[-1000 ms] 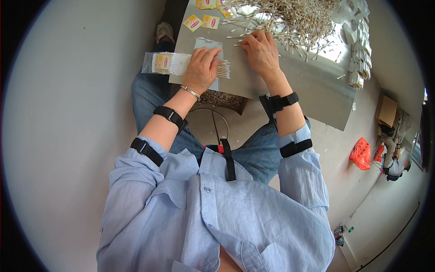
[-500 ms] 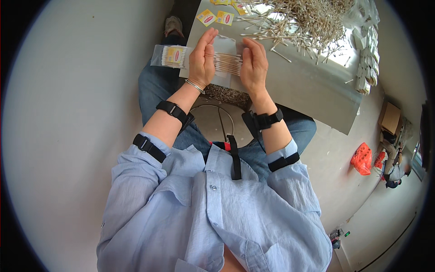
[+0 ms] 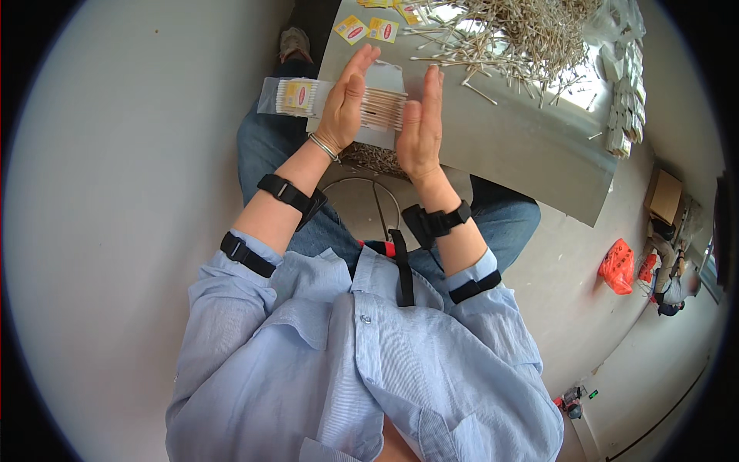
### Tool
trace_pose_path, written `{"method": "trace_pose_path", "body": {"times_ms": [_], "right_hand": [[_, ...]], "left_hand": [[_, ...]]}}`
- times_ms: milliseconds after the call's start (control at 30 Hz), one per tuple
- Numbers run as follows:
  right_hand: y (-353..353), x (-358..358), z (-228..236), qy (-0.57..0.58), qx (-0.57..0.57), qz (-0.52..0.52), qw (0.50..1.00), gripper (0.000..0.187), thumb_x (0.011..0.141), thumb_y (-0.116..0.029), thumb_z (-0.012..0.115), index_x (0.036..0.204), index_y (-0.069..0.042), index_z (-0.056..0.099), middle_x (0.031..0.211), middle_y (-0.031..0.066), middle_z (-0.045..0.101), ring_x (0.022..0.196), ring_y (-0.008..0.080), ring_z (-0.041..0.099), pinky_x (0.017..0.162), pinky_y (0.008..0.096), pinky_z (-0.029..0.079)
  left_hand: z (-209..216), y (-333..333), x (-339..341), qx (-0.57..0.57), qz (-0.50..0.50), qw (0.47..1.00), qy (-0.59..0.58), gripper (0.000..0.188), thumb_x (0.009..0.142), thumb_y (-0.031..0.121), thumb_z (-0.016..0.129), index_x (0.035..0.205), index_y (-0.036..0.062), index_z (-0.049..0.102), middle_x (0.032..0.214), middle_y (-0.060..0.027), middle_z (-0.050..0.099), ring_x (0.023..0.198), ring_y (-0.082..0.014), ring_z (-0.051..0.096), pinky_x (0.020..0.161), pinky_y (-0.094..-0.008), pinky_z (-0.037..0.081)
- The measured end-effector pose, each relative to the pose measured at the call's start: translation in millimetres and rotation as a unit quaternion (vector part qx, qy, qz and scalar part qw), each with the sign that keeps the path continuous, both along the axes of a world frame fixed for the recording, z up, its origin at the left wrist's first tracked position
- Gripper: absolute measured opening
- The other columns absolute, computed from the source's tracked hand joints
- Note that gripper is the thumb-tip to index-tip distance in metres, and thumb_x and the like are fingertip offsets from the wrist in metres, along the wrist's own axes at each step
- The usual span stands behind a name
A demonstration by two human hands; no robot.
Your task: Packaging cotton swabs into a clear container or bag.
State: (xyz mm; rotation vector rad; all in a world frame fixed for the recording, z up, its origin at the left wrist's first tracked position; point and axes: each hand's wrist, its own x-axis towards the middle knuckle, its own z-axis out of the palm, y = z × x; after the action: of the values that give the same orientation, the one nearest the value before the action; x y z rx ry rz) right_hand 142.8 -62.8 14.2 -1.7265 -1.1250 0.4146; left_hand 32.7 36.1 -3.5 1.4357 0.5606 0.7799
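Note:
A row of cotton swabs (image 3: 382, 109) lies side by side on the table between my two upright hands. Against its left tips stands my left hand (image 3: 343, 104), open with straight fingers. My right hand (image 3: 423, 127) is open too, fingers stretched away from me, its edge at the swabs' right tips. Left of my left hand, a clear bag of swabs with a yellow card (image 3: 296, 97) sticks out past the table's left edge. A pale sheet (image 3: 383, 75) shows just beyond the row.
A big heap of loose swabs (image 3: 531, 38) covers the far part of the metal table (image 3: 531, 158). Small yellow cards (image 3: 382, 30) lie at the far left. Stacked white packs (image 3: 627, 100) line the right edge. A red bag (image 3: 616, 267) sits on the floor at right.
My right hand has moved left, toward my left hand, and turned more edge-on with its fingers straighter. My left hand has shifted slightly left. The row of swabs stays between them.

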Motion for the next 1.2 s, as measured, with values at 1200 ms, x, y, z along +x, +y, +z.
{"method": "trace_pose_path", "body": {"times_ms": [1200], "right_hand": [[-3,1,-5,0.003,-0.040,0.047,0.998,0.072,0.099,-0.040,0.040,0.147,0.008,0.017,0.154,0.0265,0.018,0.145,0.0377,0.013,0.118,0.0429,0.012]], "left_hand": [[0,-2,-1,-0.036,0.000,0.999,-0.036,0.077,0.099,0.058,0.026,0.148,-0.0014,0.022,0.150,-0.0217,0.031,0.142,-0.0273,0.027,0.118,-0.0381,0.014]]}}
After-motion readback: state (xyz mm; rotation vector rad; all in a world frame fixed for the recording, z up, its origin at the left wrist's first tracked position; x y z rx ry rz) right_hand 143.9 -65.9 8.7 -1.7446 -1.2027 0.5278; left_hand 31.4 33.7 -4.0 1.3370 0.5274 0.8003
